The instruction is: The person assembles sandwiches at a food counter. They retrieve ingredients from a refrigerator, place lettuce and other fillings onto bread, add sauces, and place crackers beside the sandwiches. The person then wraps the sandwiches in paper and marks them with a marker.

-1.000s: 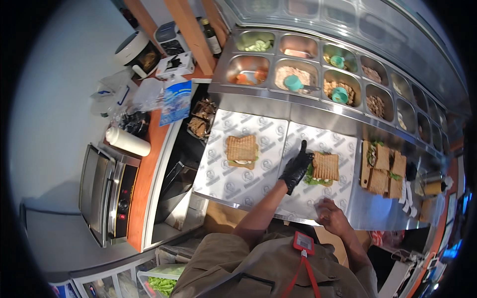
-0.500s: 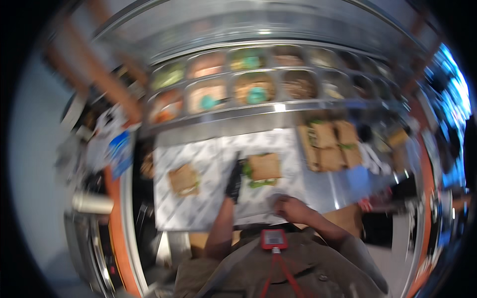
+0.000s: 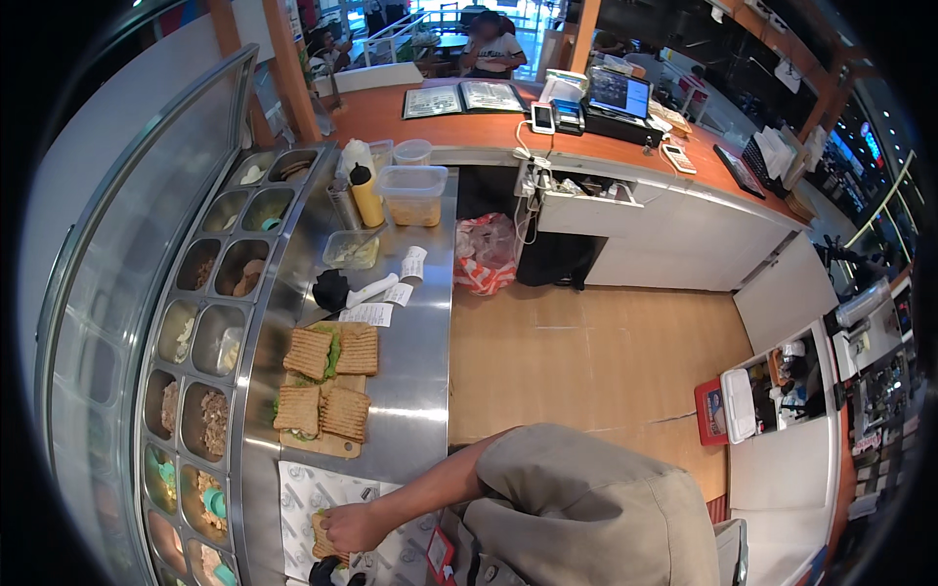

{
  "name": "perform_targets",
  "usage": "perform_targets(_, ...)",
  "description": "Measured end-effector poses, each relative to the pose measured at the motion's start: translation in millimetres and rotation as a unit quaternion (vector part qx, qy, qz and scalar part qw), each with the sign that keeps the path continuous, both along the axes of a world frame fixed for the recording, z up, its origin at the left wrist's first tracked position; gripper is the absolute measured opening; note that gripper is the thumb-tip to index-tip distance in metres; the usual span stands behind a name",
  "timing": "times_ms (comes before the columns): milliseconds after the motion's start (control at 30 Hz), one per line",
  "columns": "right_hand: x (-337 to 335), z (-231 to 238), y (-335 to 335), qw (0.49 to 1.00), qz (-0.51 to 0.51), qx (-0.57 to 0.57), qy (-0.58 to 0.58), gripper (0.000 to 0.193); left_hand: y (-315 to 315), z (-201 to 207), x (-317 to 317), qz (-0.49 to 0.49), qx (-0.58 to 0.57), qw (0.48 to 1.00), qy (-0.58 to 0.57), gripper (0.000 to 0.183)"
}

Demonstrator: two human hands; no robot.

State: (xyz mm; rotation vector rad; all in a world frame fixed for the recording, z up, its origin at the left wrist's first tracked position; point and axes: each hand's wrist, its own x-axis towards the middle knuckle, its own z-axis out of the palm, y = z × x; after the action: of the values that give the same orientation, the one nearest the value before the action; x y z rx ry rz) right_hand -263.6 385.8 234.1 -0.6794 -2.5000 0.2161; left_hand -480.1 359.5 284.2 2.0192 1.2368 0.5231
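My bare right hand (image 3: 354, 528) reaches in from the right, its fingers curled closed on the edge of a toasted sandwich (image 3: 323, 539). That sandwich lies on white patterned wrapping paper (image 3: 305, 488). At the lower edge, my left hand (image 3: 330, 570), in a black glove, sits against the sandwich's near end; it is cut off, so its grip is unclear. Beyond the paper, toasted sandwich pieces (image 3: 345, 412) with green leaves showing rest on a wooden board (image 3: 337, 447).
Steel pans of fillings (image 3: 213, 422) line the left under a raised glass lid (image 3: 93, 361). Farther along the steel counter (image 3: 415, 376) are a white-handled tool (image 3: 371, 290), paper slips (image 3: 366, 313), a yellow squeeze bottle (image 3: 366, 198) and plastic tubs (image 3: 411, 198). A laptop (image 3: 619, 96) stands on the orange counter.
My view has swung far right, from the pans to the counter's end, floor and seating. My right hand has gone from the paper's near edge onto the sandwich; my gloved left stays beside it.
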Motion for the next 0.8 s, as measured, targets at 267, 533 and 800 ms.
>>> perform_targets(267,17.3,-1.2,69.1,0.991,-0.059,-0.122,0.022,0.008,-64.8,-31.7,-3.1,0.099,0.186,0.961,0.177,0.011)
perform_targets(533,-9.4,-27.5,114.9,0.958,-0.162,-0.121,-0.206,0.055,-81.3,1.8,33.5,0.148,0.108,0.958,0.219,0.010)
perform_targets(800,-5.5,-50.0,136.3,0.986,0.000,-0.056,-0.156,0.021,-101.5,-14.4,43.5,0.133,0.076,0.954,0.259,0.008)
